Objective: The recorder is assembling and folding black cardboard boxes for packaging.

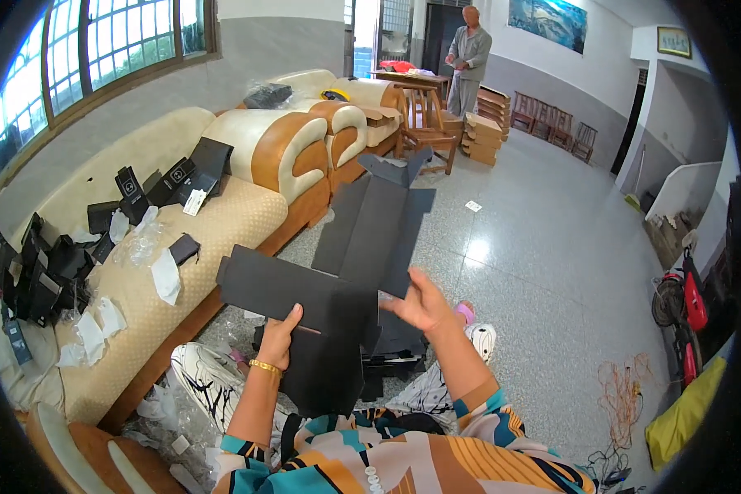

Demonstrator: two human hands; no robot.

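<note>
A large flat sheet of black cardboard (369, 226), cut and creased like an unfolded box with flaps, is held up over my lap. My left hand (278, 339) grips its near left part, thumb on top and the other fingers hidden beneath. At the right edge of the sheet is my right hand (424, 305), its thumb raised apart from the fingers, whose tips come up to the cardboard edge. More black cardboard pieces (395, 350) lie low between my legs, partly covered by the sheet.
On my left a cream sofa (247, 193) bears black boxes (58, 263), white paper (165, 276) and clear plastic. A wooden chair (426, 136), stacked cartons (482, 136) and a standing person (469, 62) are farther off. Orange cords (622, 395) and a yellow bag (683, 416) lie at right.
</note>
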